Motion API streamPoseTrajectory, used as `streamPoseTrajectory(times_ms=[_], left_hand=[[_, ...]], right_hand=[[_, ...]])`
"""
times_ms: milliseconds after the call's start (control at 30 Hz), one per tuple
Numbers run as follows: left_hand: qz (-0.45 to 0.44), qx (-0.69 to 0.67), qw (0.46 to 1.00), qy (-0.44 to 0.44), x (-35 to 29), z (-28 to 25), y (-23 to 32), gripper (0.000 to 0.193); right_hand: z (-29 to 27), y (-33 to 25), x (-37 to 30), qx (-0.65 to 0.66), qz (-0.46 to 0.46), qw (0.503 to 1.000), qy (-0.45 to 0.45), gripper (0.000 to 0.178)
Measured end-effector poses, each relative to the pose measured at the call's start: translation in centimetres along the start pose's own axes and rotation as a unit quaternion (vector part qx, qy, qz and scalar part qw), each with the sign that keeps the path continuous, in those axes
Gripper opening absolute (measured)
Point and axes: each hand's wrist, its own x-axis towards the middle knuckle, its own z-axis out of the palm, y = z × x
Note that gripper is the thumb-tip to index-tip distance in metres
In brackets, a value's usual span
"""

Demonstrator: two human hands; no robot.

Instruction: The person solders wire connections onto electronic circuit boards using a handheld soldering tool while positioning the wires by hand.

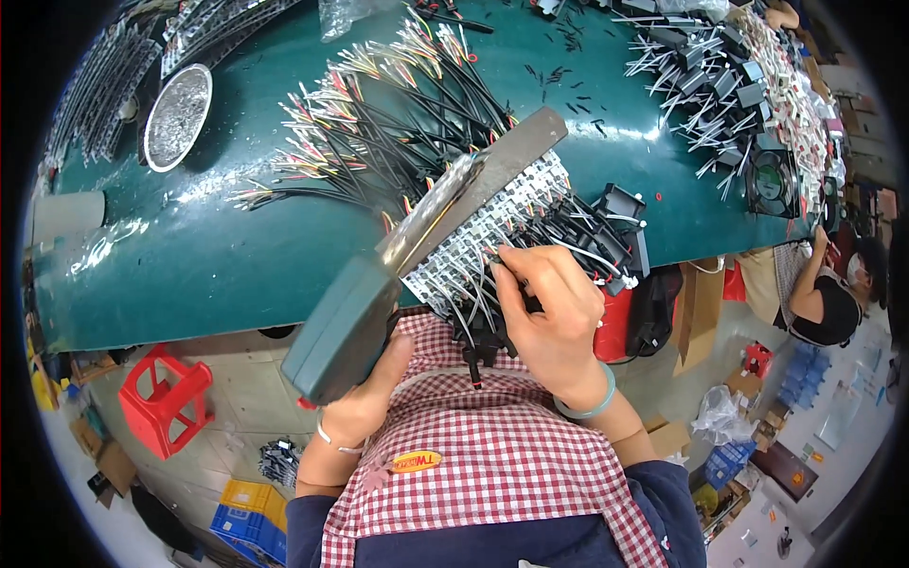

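My left hand [369, 388] is wrapped round a dark green box-shaped tool [341, 322]; its far end is blurred. Beyond the tool, a long flat grey metal bar [502, 170] lies slantwise along a white rack [530, 194] with rows of small slots. Light thin wires [464, 284] lie across the rack, their black cables and connectors [488, 341] hanging off its near side. My right hand [559, 317] is closed in a pinch over the rack's near edge, thumb and forefinger on a wire end, partly hidden by the fingers.
A fan of black cables with bared coloured ends [379, 133] covers the green table [189, 275]. A round bowl [178, 118] stands at the left, black adapters with white wires [710, 85] at the right. A red stool [166, 402] is on the floor; another person [833, 293] sits at the right.
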Motion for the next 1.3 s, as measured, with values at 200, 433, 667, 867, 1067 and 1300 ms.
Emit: streamPoseTrajectory(times_ms=[200,433,667,867,1067,1300], left_hand=[[0.097,0.181,0.978,0.021,-1.1,-1.8,-0.4,0.027],[0.185,0.275,0.942,-0.050,-0.7,-2.3,0.5,0.022],[0.170,0.261,0.948,-0.069,-0.5,-2.3,0.6,0.022],[0.180,0.273,0.941,-0.084,-0.2,-2.2,0.7,0.022],[0.148,0.279,0.945,-0.089,-0.2,-2.2,1.0,0.020],[0.157,0.273,0.944,-0.096,-0.4,-2.8,0.4,0.025]], right_hand=[[0.6,0.4,0.2,-0.047,-0.021,0.999,-0.004,0.022],[0.8,0.3,0.3,-0.082,-0.022,0.996,-0.009,0.022],[0.8,0.3,0.3,-0.082,-0.018,0.996,-0.009,0.022],[0.9,0.4,0.3,-0.084,-0.027,0.996,-0.012,0.021],[0.8,0.2,0.3,-0.081,-0.020,0.996,-0.018,0.020],[0.9,0.3,0.4,-0.081,-0.031,0.996,-0.009,0.020]])
